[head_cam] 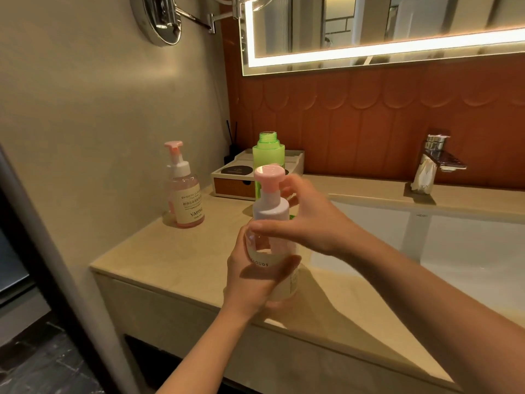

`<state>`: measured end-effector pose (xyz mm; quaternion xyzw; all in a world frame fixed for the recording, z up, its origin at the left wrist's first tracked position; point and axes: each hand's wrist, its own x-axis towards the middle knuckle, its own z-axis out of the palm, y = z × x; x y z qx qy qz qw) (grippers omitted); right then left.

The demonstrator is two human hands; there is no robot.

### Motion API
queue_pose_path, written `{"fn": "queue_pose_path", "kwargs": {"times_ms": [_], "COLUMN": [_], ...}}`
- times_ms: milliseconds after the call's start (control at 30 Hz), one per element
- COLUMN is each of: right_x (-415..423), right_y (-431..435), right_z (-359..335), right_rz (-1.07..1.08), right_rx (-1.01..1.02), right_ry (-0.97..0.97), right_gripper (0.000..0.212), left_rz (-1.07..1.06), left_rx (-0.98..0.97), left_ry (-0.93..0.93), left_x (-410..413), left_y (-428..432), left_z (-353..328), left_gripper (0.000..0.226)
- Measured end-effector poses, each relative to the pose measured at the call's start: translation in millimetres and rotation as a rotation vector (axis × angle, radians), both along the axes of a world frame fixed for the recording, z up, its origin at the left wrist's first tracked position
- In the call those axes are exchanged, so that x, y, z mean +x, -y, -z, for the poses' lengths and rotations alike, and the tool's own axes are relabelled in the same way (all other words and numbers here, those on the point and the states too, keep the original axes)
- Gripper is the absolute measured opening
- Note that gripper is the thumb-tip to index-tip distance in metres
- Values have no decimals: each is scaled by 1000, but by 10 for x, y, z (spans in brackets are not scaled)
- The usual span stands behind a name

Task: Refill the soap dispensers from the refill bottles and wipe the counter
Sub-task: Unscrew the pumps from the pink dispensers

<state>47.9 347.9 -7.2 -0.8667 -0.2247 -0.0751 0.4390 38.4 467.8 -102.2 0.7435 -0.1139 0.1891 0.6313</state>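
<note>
From where I stand, the worry is the uncapped green refill bottle (268, 150). It stands upright on the counter (170, 251) just behind the hands, and an elbow or a knuckle swinging back from the twist could knock it over and pour soap across the stone and into the wooden organiser box (234, 187) beside it. The other risk is the foam dispenser (270, 207) itself. It is held at the front edge of the counter, just left of the sink basin (454, 251). If the palm is soapy, the clear body could turn in the grip or slide out and drop over the edge. A pump threaded on crooked would leak later.

The left hand (255, 277) comes up from below and wraps the labelled body, thumb across the front and fingers round the back, gripping it roughly upright. The right hand (309, 223) reaches in from the basin side with its wrist level. Its thumb lies across the front just under the white collar, and its fingers curl behind the pump. Those fingers are blurred, so I would only guess it is turning the collar, and I cannot say which way.

A second, pink-filled dispenser (186, 200) stands well to the left against the wall, untouched.
</note>
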Motion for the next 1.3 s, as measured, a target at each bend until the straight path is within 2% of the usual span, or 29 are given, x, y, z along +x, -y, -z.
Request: {"fn": "queue_pose_path", "kwargs": {"times_ms": [100,200,300,400,500,567,633,733,800,900,1000,1067,1200,1300], "right_x": [-19,-20,-45,-69,-51,-43,-43,-38,-40,-42,-54,-63,-16,-26], "right_y": [-178,-201,-126,-10,61,51,-14,-134,-148,-63,10,-14,-100,-100], "right_z": [68,67,-11,-94,-114,-100,-52,45,43,-38,-96,-95,12,20], "right_rz": [131,144,21,-161,-258,-178,-37,107,91,-79,-223,-182,42,64], "right_rx": [-47,-23,61,116,164,148,33,-57,-16,108,157,131,14,10], "right_ry": [156,185,95,-35,-141,-108,-3,120,136,-31,-141,-119,21,40], "right_gripper": [79,72,63,56,63,74,83,84,76,68,66,68,82,77], "left_rz": [-25,-36,-23,-15,-9,-8,-17,-21,-27,-27,-6,-6,-14,-9], "left_rx": [19,54,12,26,29,21,10,26,23,32,23,30,34,13], "left_ry": [8,23,12,2,-6,-5,-5,1,-3,9,10,15,3,3], "left_x": [22,31,9,-6,-16,-5,0,14,3,0,-9,-1,13,10], "left_y": [11,16,5,1,3,6,7,16,12,-2,1,-2,5,-2], "left_z": [-6,-7,0,-8,-16,-2,-3,-6,-5,8,-15,-7,11,11], "left_gripper": [71,73,73,83,84,87,88,84,83,78,92,99,80,72]}}
